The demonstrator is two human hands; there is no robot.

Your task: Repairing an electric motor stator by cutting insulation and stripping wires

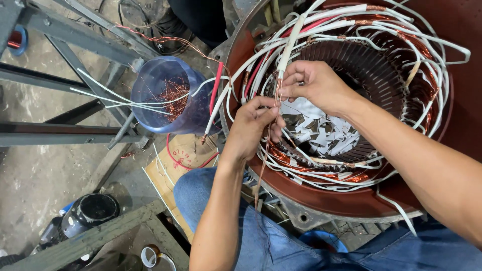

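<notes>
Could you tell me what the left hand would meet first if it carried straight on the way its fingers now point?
The left hand points up and to the right, its fingertips on the bare copper strand. Just beyond lies the right hand, pinching the same strand, so it would probably meet those fingers first, though depth is hard to judge.

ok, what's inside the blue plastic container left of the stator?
The blue container holds a tangle of copper wire scraps, with white sleeved leads running in over the rim. Its bottom is hidden under the copper.

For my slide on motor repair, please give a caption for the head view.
Both hands, left and right, pinch a copper wire bundle over a stator.
</notes>
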